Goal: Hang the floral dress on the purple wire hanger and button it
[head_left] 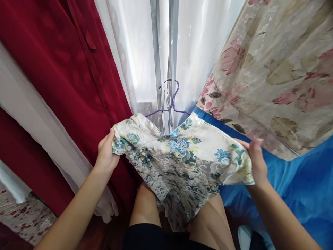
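A cream dress with blue and green flowers (182,159) hangs on a purple wire hanger (172,100) right in front of me. My left hand (106,155) pinches the dress's left sleeve edge, thumb on top. My right hand (256,160) grips the right sleeve edge, fingers curled behind the cloth. Both hands hold the shoulders spread apart. The skirt part falls down over my bare knees (145,205).
A dark red garment (65,69) hangs at the left, a white sheer curtain (135,52) behind, a beige floral fabric (281,69) at the upper right and a blue fabric (299,184) below it. A metal pole (166,41) rises behind the hanger.
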Motion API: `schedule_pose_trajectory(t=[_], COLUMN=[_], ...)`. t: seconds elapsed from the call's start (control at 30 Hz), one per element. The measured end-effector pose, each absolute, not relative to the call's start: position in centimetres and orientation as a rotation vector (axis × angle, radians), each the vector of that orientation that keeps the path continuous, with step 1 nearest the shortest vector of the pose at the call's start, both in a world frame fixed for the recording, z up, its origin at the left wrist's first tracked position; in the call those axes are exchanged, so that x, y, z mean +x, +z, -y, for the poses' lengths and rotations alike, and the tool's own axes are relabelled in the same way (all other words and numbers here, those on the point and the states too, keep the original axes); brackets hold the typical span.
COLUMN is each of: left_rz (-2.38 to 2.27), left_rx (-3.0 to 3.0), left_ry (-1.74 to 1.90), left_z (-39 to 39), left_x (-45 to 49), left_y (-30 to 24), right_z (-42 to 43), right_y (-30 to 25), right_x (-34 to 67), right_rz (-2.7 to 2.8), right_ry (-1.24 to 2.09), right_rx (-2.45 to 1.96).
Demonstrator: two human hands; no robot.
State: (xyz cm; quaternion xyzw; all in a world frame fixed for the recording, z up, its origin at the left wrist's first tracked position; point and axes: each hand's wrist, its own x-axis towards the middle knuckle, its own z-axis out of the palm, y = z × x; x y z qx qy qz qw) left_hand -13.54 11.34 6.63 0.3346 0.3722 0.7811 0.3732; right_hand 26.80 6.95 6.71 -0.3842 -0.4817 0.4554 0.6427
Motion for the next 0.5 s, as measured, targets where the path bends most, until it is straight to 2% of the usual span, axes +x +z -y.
schedule_pose_trajectory(t=[0.13,0.27,0.33,0.4,0.5], left_rz=[-0.829,-1.076,-1.405,-1.614,-1.505], left_rx=[1.008,1.732,2.211,2.613,2.783], left_ry=[1.996,1.963,1.902,1.686,1.567], left_z=[-11.0,-10.3,-10.1,-10.3,-10.8], left_x=[-12.6,-12.1,-11.6,-10.9,-9.6], left_y=[10.8,12.9,12.3,10.6,7.0], right_z=[-3.8,-0.5,1.4,3.3,5.3], right_y=[9.4,8.6,7.0,5.7,5.0], right_x=[25.9,25.8,26.1,26.1,25.4], right_rz=[1.047,0.980,1.096,1.356,1.796], right_ry=[1.064,0.903,0.746,0.675,0.891], right_rx=[-0.920,-1.004,-1.046,-0.984,-0.672])
